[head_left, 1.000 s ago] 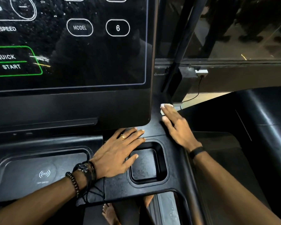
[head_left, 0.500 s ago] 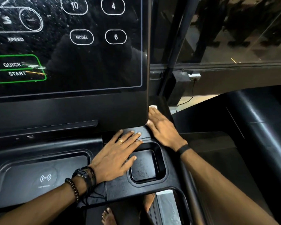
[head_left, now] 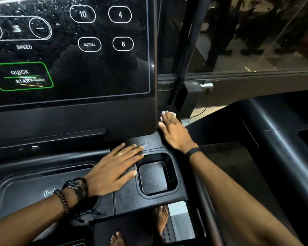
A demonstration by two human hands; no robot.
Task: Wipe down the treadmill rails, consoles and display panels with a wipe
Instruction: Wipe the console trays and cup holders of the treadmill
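1. The display panel is the landmark. It is speckled with droplets, and the QUICK START button sits at its lower left; a stray palm there could start the belt while bare feet stand below.
2. Below the display panel, the left hand lies flat with straight fingers on the console tray, holding nothing. If the surface is damp, the bracing hand could slide.
3. Just right of that hand, still under the panel, the square cup recess looks dusty; its steep walls would block a flat swipe.
4. At the panel's lower right corner, the right hand presses the white wipe against the upright with straight fingers. How much wipe lies beneath is hard to tell; it seems small, so it could slip out into the gap behind.
5. Right of the panel, a dangling cable and a dark post crowd the reach.
6. Farthest right, the neighbouring rail appears unwiped.
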